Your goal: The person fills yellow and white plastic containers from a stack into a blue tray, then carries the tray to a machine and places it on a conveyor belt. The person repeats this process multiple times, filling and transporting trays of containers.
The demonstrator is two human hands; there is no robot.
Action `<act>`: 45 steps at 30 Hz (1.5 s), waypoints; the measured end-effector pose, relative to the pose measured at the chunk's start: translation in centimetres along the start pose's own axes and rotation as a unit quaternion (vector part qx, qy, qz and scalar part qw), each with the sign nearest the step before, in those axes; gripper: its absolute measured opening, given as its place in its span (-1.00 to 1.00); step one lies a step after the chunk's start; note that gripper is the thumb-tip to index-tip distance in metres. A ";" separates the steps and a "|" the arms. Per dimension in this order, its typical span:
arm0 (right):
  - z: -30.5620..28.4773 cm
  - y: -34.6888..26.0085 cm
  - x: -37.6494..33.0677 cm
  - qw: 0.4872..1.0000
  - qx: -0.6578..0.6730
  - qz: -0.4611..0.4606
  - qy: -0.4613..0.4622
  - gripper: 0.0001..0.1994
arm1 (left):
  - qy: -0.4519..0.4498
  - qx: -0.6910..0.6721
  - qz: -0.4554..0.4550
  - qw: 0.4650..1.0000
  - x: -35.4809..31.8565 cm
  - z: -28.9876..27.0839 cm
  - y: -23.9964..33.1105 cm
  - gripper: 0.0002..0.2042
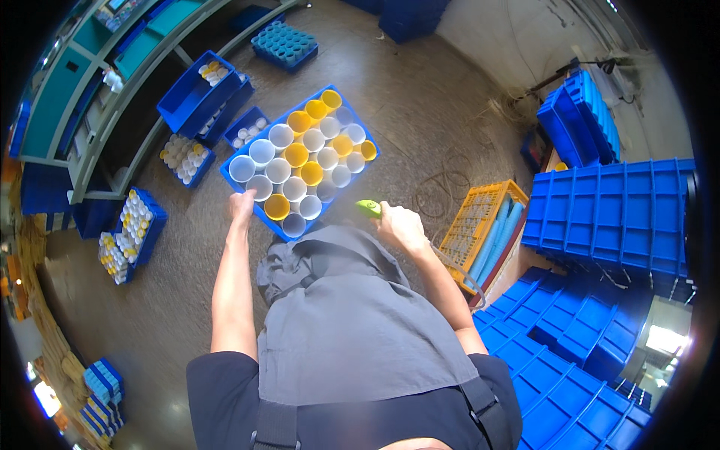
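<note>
A blue crate (361, 166) filled with several white and yellow round cups, open ends up, sits in front of me, turned at an angle. My left hand (241, 204) is closed on the crate's left edge, beside a white cup (259, 187); its fingertips are partly hidden. To the right of the crate, my right hand (401, 226) is wrapped round a green air blow gun (368, 208), whose tip points left toward the cups without touching them. A thin grey hose (459, 271) runs near my right forearm.
Left stand blue crates of small white and yellow pieces (137, 217) and a workbench frame (90, 142). A crate of teal cups (283, 43) lies farther off. Right are a yellow basket (469, 217), stacked blue crates (607, 214), and loose hose coils (442, 187) on the floor.
</note>
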State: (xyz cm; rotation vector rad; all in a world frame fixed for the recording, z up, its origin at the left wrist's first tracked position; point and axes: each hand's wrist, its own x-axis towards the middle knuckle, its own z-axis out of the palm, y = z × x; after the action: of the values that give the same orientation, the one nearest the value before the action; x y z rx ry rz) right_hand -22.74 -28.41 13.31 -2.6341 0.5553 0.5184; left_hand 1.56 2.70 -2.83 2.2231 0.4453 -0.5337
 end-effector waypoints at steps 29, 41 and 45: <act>1.5 -8.2 2.3 0.992 -0.026 -0.121 -0.022 -0.65 | 0.071 0.067 -0.043 0.994 -2.1 0.5 3.0 -0.60; -2.2 -5.9 13.8 0.995 -0.086 -0.008 0.054 -0.67 | 0.040 0.015 -0.057 0.997 2.1 -4.4 0.6 -0.56; -4.2 -9.2 16.3 0.996 -0.065 -0.041 0.047 -0.69 | 0.040 0.019 -0.036 0.998 4.9 -5.4 1.3 -0.54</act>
State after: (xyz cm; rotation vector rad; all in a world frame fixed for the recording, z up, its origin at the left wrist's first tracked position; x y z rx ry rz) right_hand -3.59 -27.46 12.66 -2.8028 0.4544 0.4213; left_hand 7.57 6.74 -1.28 2.2779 0.5628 -0.4951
